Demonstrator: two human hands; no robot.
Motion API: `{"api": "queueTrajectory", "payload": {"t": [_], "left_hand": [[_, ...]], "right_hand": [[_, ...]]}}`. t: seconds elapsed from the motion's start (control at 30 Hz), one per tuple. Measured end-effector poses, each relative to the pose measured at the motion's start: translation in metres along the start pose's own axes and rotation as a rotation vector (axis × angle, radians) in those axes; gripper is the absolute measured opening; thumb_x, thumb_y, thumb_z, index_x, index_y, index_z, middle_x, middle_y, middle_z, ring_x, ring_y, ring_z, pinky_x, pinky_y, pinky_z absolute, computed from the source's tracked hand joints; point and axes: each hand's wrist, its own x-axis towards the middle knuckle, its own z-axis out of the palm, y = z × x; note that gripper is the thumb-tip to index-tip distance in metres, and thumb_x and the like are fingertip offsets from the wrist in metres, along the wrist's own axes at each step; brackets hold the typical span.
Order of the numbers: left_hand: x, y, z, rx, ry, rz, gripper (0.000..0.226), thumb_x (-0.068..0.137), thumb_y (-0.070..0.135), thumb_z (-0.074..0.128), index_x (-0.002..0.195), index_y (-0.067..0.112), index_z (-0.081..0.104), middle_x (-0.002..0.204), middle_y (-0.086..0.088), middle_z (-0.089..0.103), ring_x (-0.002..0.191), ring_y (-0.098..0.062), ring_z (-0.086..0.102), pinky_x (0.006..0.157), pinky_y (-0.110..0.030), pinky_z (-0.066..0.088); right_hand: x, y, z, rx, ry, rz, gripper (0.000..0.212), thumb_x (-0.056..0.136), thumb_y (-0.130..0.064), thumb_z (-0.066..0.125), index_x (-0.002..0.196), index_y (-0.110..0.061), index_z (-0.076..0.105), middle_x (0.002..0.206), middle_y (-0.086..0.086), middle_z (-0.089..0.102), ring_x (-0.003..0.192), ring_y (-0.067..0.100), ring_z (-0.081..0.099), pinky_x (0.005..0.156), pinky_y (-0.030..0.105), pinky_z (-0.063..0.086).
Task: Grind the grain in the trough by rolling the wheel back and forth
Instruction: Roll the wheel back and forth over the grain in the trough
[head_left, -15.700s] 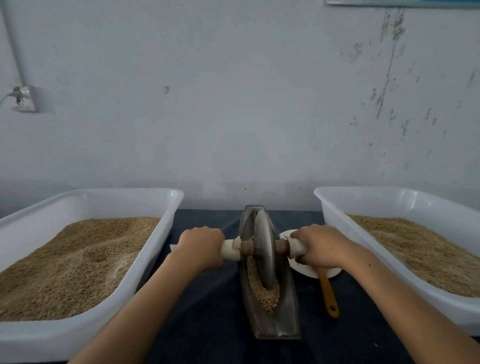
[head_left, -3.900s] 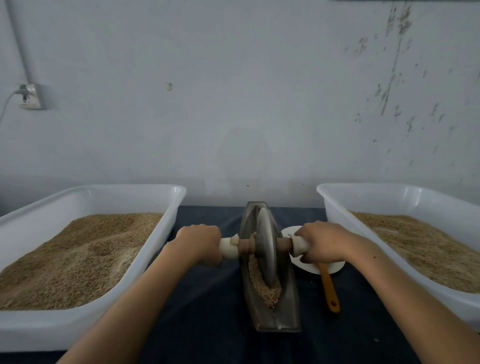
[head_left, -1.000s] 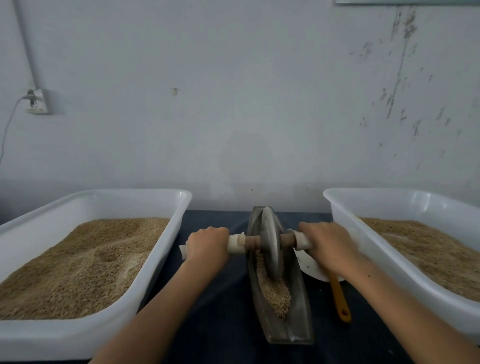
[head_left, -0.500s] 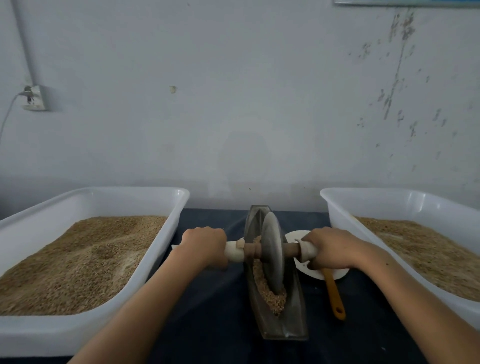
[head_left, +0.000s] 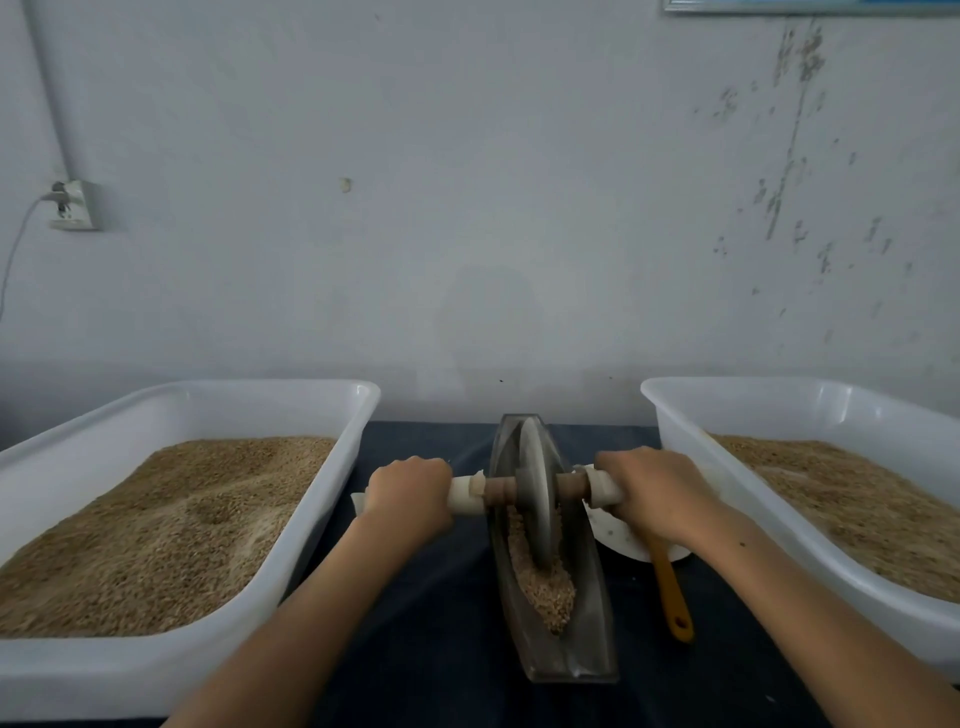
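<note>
Wheel: metal wheel (head_left: 536, 486) upright in the trough (head_left: 561, 644), lower centre of the frame, toward its far half.
Grain: grain (head_left: 543, 587) heaped in the trough before the wheel.
Left hand: left hand (head_left: 408, 493) curled round the axle's white left grip (head_left: 466, 495).
Right hand: right hand (head_left: 657, 491) wrapped round the right grip.
Surface: dark cloth (head_left: 441, 623); white tubs of grain at left (head_left: 208, 410) and right (head_left: 779, 405); white dish (head_left: 615, 535) and orange handle (head_left: 672, 597) right of the trough.
Room: pale scuffed wall (head_left: 493, 208); socket (head_left: 72, 205) at upper left.

- My left hand (head_left: 410, 493), knuckles up, fingers curled in a grip, forearm stretched forward.
- My right hand (head_left: 655, 493), likewise curled in a grip, forearm angled inward.
</note>
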Motion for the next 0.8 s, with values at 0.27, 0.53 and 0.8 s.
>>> {"api": "queueTrajectory", "payload": {"t": [0.27, 0.53, 0.8], "left_hand": [[0.001, -0.005, -0.008, -0.001, -0.184, 0.025, 0.04, 0.076, 0.037, 0.071, 0.11, 0.019, 0.058, 0.086, 0.005, 0.055, 0.08, -0.015, 0.056, 0.074, -0.029, 0.047], [-0.003, 0.003, -0.005, 0.053, 0.01, 0.002, 0.028, 0.083, 0.032, 0.065, 0.106, 0.019, 0.058, 0.092, 0.003, 0.061, 0.085, -0.015, 0.06, 0.075, -0.028, 0.046], [-0.002, 0.003, 0.002, 0.018, 0.1, -0.011, 0.021, 0.088, 0.029, 0.06, 0.107, 0.02, 0.058, 0.1, 0.001, 0.064, 0.09, -0.017, 0.061, 0.077, -0.029, 0.047]], "right_hand": [[0.0, -0.005, -0.022, 0.001, -0.371, 0.061, 0.014, 0.081, -0.025, 0.069, 0.084, -0.028, 0.056, 0.086, -0.005, 0.063, 0.082, 0.014, 0.062, 0.054, 0.022, 0.036], [-0.001, -0.004, -0.009, 0.033, -0.169, 0.053, 0.01, 0.088, -0.026, 0.06, 0.085, -0.031, 0.051, 0.087, -0.008, 0.061, 0.077, 0.01, 0.057, 0.055, 0.021, 0.032], [-0.001, -0.004, 0.002, -0.014, 0.037, 0.032, 0.013, 0.091, -0.028, 0.055, 0.085, -0.03, 0.044, 0.087, -0.008, 0.059, 0.076, 0.013, 0.052, 0.068, 0.027, 0.036]]}}
